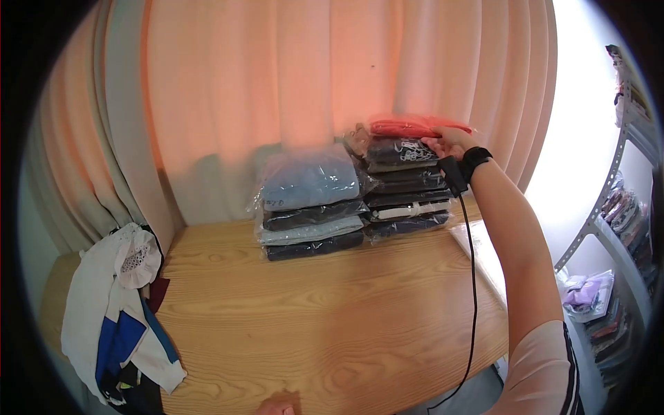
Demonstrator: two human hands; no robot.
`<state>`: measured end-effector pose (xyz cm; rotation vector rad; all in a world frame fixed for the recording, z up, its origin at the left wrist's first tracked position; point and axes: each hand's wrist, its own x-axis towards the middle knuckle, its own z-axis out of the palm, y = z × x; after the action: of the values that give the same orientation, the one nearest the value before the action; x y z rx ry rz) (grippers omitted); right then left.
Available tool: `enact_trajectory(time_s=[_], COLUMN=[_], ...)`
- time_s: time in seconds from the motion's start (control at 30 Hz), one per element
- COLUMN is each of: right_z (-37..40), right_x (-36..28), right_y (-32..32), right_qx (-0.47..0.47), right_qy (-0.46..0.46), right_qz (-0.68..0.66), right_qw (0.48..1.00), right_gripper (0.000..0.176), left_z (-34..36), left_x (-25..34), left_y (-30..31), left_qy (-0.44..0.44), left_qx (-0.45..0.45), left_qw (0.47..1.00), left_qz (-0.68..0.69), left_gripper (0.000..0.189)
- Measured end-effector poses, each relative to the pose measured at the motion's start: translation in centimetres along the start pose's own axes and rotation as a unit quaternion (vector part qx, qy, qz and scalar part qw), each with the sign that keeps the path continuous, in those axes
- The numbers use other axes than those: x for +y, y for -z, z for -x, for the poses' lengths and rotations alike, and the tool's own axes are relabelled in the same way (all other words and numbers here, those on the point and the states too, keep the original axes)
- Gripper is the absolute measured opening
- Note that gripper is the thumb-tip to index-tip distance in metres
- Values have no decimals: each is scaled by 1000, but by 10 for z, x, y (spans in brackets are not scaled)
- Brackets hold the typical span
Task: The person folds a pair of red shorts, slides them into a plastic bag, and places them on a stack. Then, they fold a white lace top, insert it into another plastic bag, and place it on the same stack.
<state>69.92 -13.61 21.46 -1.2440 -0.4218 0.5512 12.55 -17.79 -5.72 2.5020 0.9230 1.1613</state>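
Note:
My right hand (453, 142) reaches to the top of the right-hand stack, fingers closed on the near right edge of a bright red folded garment (404, 126) in clear plastic. Below it lies a dark bagged garment with a white print (398, 152), on top of several more dark bagged garments (404, 181). A black strap with a small box and a cable (472, 277) is on my right wrist. Only a bit of my left hand (277, 407) shows at the table's front edge; its fingers are mostly out of frame.
Left of that stack stands another of bagged folded clothes, a light blue one (311, 183) uppermost. Loose white and blue clothes (104, 297) hang over the left end of the wooden table (277, 311). Behind is a curtain (277, 83); at right, a metal shelf (602, 221) holds bagged clothes.

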Motion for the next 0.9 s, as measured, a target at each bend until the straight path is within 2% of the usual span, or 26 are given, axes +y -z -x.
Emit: enact_trajectory(time_s=[0.07, 0.17, 0.27, 0.43, 0.5, 0.53, 0.6, 0.63, 0.67, 0.7, 0.73, 0.77, 0.8, 0.87, 0.9], right_z=[-17, -22, -32, -31, -5, 1, 19, 34, 56, 82, 94, 80, 79, 92, 76], right_x=[-3, -22, -10, -6, -5, -4, -1, 7, 19, 32, 38, 41, 48, 62, 65], right_y=[12, 16, 2, -2, -19, -17, -12, -8, -11, -21, -26, -12, -10, -23, -19], right_qx=[-12, -156, -108, -121, -62, -62, -132, -70, -70, -4, 61, 77, 78, 191, 191], right_qy=[-42, -118, -75, -99, -9, -9, 19, 85, 86, 257, 408, 508, 509, 391, 372], right_qz=[12, -20, -44, -95, -181, -181, -187, -155, -153, 60, 268, 472, 473, 718, 717], right_qw=[999, 980, 990, 983, 981, 982, 973, 982, 982, 964, 871, 716, 716, 544, 557], right_gripper=[20, 20, 18, 19, 28, 28, 30, 39, 39, 47, 58, 81, 81, 93, 95], left_z=[-2, -6, -8, -9, -8, -7, -2, -2, -2, -1, -2, -4, -4, -2, -2], left_x=[3, 8, 6, 8, 7, 6, 1, 1, 1, 2, 3, 5, 6, 4, 3], left_y=[1, 2, -1, 4, 4, 4, 2, 1, 1, 0, 1, 2, 3, 2, 2], left_qy=[-3, -14, -22, -20, -20, -20, -20, -20, -25, -30, -30, -30, -32, -34, -35], left_qx=[2, 17, 17, 10, 9, 10, 1, 2, 9, 16, 16, 20, 24, 22, 18], left_qw=[1000, 1000, 1000, 1000, 1000, 1000, 1000, 1000, 999, 999, 999, 999, 999, 999, 999], left_qz=[-9, -12, 4, 10, 12, 12, 20, 23, 22, 20, 22, 23, 23, 18, 11], left_gripper=[16, 13, 12, 13, 13, 13, 13, 13, 13, 13, 13, 13, 12, 12, 11])
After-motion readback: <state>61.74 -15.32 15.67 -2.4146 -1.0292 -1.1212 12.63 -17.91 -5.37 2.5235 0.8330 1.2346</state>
